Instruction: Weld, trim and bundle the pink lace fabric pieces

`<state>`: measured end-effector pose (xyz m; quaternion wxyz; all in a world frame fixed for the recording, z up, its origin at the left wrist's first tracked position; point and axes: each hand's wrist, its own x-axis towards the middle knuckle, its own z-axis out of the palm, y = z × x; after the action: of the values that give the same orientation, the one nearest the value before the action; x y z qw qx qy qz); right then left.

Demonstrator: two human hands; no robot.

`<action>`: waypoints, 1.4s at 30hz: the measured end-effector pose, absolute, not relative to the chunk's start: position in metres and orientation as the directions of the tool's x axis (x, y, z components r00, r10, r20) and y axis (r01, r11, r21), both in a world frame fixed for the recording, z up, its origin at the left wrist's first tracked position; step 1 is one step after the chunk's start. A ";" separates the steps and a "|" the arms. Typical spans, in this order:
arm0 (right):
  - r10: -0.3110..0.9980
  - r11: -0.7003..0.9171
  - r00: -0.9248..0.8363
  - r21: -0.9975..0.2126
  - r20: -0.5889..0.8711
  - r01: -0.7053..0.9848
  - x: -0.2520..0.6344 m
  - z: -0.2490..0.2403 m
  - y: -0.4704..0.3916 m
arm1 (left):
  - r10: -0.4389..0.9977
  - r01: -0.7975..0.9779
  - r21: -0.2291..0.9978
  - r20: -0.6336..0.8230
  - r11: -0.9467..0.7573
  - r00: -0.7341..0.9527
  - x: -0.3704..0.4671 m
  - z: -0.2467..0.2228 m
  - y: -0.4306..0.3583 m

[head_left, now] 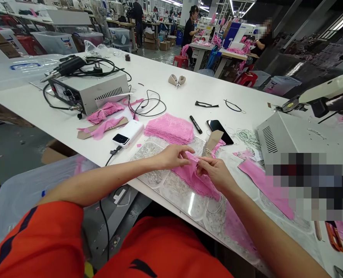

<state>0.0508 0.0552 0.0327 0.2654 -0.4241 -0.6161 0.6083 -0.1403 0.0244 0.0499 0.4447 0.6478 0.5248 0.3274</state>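
Between my two hands a pink lace piece (pixel 192 170) is held up by its top edge, its lower part resting on the clear patterned mat. My left hand (pixel 177 156) pinches the edge from the left, and my right hand (pixel 213 170) pinches it close by on the right. A stack of pink lace pieces (pixel 169 129) lies just beyond my left hand. Behind my right hand is a brown card strip (pixel 213 143) with string and pink fabric.
A white power bank (pixel 128 134) and a grey box with cables (pixel 102 90) stand left. Beyond the hands lie a black marker (pixel 196 124) and a phone (pixel 220 132). At right are a large grey machine (pixel 299 135) and orange-handled scissors (pixel 335 236). Other people work in the background.
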 end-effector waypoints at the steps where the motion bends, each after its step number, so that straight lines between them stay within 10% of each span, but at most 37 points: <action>1: 0.846 -0.078 -0.503 -0.974 -0.178 0.212 0.049 0.035 0.055 | 0.971 0.369 0.928 -0.036 -0.056 0.236 -0.139 0.051 0.027; 9: 0.890 0.346 -0.448 -0.764 0.084 0.544 0.092 0.047 0.045 | 0.961 0.401 0.913 -0.036 -0.081 0.275 -0.164 0.049 0.036; 21: 0.650 0.720 -0.732 -0.475 0.204 0.506 0.108 0.027 0.018 | 0.881 0.718 0.524 0.157 -0.457 0.446 -0.201 0.030 0.032; 35: 0.907 0.362 -0.421 -0.538 0.015 0.761 0.104 0.031 0.059 | 0.772 0.744 0.207 0.135 -0.635 0.621 -0.183 0.036 0.009; 42: 0.939 0.237 -0.336 -0.569 -0.073 0.788 0.098 0.040 0.065 | 0.785 0.722 0.309 0.283 -0.619 0.552 -0.183 0.033 0.006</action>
<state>0.0983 0.0650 0.0401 0.1434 -0.5582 -0.7733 0.2643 -0.1831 0.0056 0.0331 0.0786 0.8773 0.4292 0.1996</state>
